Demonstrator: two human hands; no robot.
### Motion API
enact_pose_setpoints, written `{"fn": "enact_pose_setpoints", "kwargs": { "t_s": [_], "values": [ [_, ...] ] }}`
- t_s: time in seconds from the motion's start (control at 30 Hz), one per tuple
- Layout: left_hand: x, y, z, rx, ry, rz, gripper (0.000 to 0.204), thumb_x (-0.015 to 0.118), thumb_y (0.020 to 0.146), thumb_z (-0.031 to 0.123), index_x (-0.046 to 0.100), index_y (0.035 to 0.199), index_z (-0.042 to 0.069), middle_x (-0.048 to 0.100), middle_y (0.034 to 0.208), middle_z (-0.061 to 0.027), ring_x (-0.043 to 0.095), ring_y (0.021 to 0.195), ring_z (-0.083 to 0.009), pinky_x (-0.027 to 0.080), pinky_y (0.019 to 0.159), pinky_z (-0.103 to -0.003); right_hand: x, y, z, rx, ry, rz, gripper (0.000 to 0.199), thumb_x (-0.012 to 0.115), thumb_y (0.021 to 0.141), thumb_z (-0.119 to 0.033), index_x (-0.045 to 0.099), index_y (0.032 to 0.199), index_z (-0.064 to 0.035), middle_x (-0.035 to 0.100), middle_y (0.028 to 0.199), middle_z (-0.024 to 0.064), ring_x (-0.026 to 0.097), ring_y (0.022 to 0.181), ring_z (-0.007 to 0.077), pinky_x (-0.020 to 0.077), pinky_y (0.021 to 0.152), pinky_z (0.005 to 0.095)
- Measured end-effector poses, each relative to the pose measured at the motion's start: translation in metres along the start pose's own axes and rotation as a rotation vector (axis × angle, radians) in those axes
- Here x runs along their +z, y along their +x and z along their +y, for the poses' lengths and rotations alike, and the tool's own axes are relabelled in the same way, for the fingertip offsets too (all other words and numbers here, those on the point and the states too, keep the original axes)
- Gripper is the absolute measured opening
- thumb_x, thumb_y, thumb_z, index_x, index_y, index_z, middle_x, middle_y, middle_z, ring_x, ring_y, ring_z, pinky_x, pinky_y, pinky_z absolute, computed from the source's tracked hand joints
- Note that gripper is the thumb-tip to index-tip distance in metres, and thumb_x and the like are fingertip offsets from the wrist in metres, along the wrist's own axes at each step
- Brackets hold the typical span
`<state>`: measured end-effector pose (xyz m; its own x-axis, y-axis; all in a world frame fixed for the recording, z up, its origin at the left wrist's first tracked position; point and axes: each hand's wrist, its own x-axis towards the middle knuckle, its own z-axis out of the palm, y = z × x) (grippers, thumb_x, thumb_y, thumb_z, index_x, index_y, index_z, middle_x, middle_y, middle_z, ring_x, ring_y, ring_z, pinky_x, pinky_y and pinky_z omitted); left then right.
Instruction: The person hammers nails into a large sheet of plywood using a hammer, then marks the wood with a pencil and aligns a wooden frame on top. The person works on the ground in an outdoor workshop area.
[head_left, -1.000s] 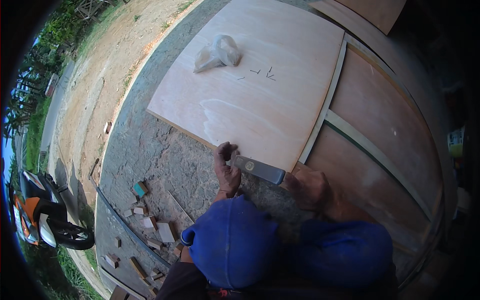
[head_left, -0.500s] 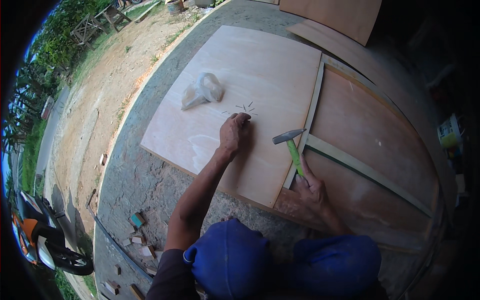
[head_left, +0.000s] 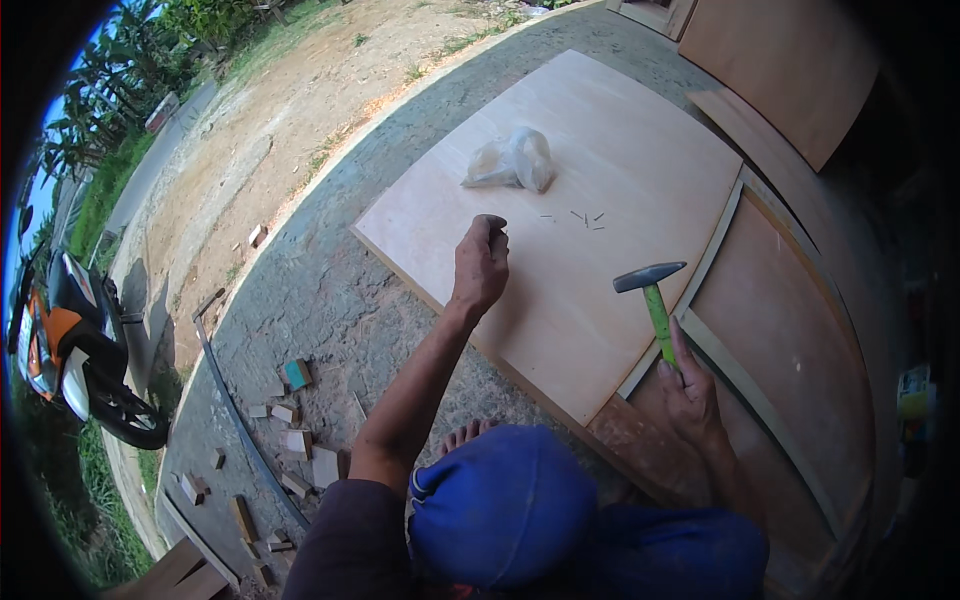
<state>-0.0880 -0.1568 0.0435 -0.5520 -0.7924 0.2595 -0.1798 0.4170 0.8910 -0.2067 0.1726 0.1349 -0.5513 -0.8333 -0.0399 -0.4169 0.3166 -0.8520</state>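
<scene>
My left hand [head_left: 482, 262] is closed in a pinch above the pale plywood sheet [head_left: 585, 320], left of several loose nails [head_left: 588, 219]. Whatever its fingertips hold is too small to make out. A knotted clear plastic bag [head_left: 512, 163] lies just beyond this hand on the sheet. In my right hand [head_left: 692, 402] is a hammer, gripped by its green handle [head_left: 658, 312]. The grey metal hammer head is raised over the sheet's right side, near the wooden frame [head_left: 735, 375] with its crossbar.
Wood offcuts [head_left: 296, 442] and a long dark metal bar [head_left: 235, 405] lie on the rough concrete at left. More plywood boards [head_left: 785, 70] lean at the far right. A motorbike [head_left: 85, 350] stands on the left, beside the dirt strip. My blue-clad knees are at the sheet's near edge.
My left hand has come away from the nails toward the sheet's left edge, with its fingers pinched. The view has turned, shifting the scene rightward. My right hand still holds the hammer.
</scene>
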Motion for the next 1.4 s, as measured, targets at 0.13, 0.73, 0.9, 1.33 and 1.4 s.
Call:
{"fn": "enact_pose_setpoints", "kwargs": {
  "t_s": [0.13,0.73,0.9,1.33,1.4],
  "values": [
    [-0.081,-0.045,-0.035,-0.246,-0.352,0.297,0.017,0.062,0.095,0.003,0.060,0.112,0.001,0.066,0.097,-0.0057,0.064,0.083,-0.0117,0.054,0.074,-0.029,0.000,0.034,-0.033,0.033,0.003,-0.204,0.060,0.048,0.103,-0.011,0.028,0.159,-0.0103,0.066,0.112,0.0071,0.045,0.072,0.0048,0.0441,0.067,0.0238],
    [-0.064,-0.059,-0.111,-0.056,-0.151,0.663,0.013,0.069,0.093,0.003,0.058,0.099,0.006,0.063,0.091,-0.0010,0.059,0.084,-0.0086,0.050,0.077,-0.025,0.156,0.132,-0.083,-0.393,-0.411,-0.400,0.068,0.053,0.098,-0.012,0.025,0.160,-0.0184,0.064,0.078,0.0197,0.067,0.070,0.0389,0.0545,0.072,0.0513],
    [-0.064,-0.060,-0.106,-0.058,-0.157,0.654,0.012,0.068,0.094,0.003,0.057,0.097,0.006,0.060,0.090,-0.0002,0.057,0.084,-0.0080,0.049,0.077,-0.025,0.198,0.135,-0.076,-0.423,-0.490,-0.311,0.071,0.054,0.094,-0.011,0.026,0.159,-0.0156,0.064,0.077,0.0197,0.067,0.069,0.0394,0.0561,0.066,0.0509],
    [-0.057,-0.091,-0.080,-0.221,-0.268,0.519,0.089,0.071,0.086,0.011,0.015,0.155,0.002,0.031,0.148,-0.0213,0.032,0.141,-0.0315,0.024,0.120,-0.043,0.196,0.127,-0.110,-0.598,-0.460,-0.193,0.071,0.056,0.092,-0.008,0.030,0.158,-0.0146,0.062,0.075,0.0183,0.068,0.063,0.0345,0.0569,0.057,0.0457],
    [-0.046,-0.091,-0.076,-0.262,-0.315,0.536,0.087,0.071,0.087,0.012,0.017,0.153,0.000,0.033,0.148,-0.0216,0.033,0.141,-0.0321,0.025,0.119,-0.043,0.201,0.137,-0.079,-0.487,-0.578,-0.271,0.073,0.059,0.091,-0.006,0.031,0.158,-0.0138,0.060,0.072,0.0168,0.065,0.060,0.0343,0.0533,0.054,0.0458]
  ]
}}
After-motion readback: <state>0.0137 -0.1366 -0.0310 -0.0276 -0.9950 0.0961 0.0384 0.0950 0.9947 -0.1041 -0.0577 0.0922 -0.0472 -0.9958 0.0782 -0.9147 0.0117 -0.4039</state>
